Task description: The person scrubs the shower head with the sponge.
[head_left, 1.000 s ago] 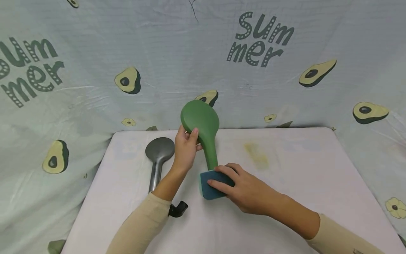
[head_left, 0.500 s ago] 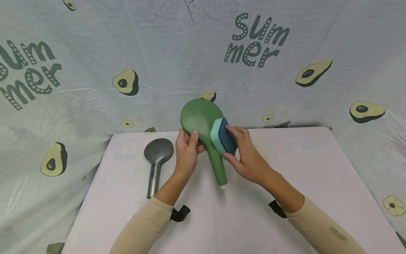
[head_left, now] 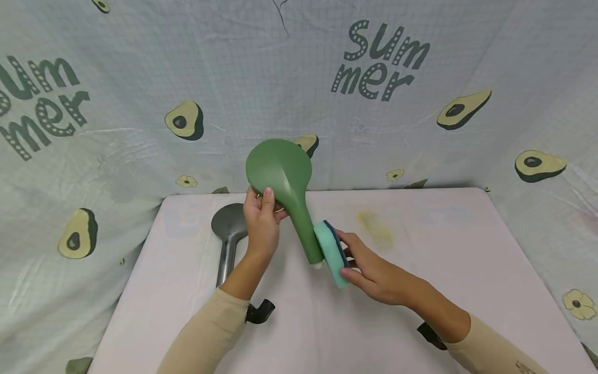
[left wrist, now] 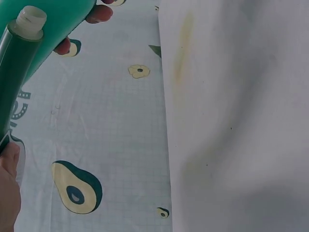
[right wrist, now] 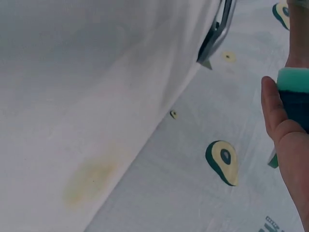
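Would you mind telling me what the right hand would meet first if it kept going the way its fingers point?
Most likely the green shower head: the right hand presses the sponge against its handle. Farther left lies the grey shower head, though depth is unclear.

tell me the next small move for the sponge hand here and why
Probably slide the sponge up the green shower head toward its round end. The right hand pinches the sponge against the low end of the handle, by the white threaded tip, while the left hand grips the neck and holds the head tilted above the table. The upper part lies untouched by the sponge.
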The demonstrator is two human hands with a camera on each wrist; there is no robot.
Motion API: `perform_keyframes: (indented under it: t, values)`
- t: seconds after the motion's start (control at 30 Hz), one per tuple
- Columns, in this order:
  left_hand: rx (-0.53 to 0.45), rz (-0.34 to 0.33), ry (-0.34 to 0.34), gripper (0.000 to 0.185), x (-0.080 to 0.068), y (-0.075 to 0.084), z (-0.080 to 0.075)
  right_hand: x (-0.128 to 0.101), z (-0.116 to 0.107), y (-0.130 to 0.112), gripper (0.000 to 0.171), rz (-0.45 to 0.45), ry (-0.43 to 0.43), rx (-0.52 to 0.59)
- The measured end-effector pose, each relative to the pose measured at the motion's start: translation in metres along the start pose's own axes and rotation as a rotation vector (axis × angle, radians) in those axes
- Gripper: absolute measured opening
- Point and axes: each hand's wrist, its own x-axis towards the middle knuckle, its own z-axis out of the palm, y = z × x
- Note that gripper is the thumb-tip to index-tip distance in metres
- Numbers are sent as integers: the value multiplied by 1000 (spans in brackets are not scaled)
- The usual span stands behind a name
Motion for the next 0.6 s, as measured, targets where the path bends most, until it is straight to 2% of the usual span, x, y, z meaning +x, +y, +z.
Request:
perform_keyframes:
  t: [0.23, 0.47, 0.6]
  values:
    - [-46, 11, -43, 26, 0, 3, 2, 12, -6, -3, 65, -35, 56, 56]
    - [-92, 9, -85, 21, -5, 8, 12, 31, -17, -7, 63, -6, 139, 222]
    - [-108, -6, -91, 21, -5, 9, 15, 37, -21, -9, 62, -4, 166, 268]
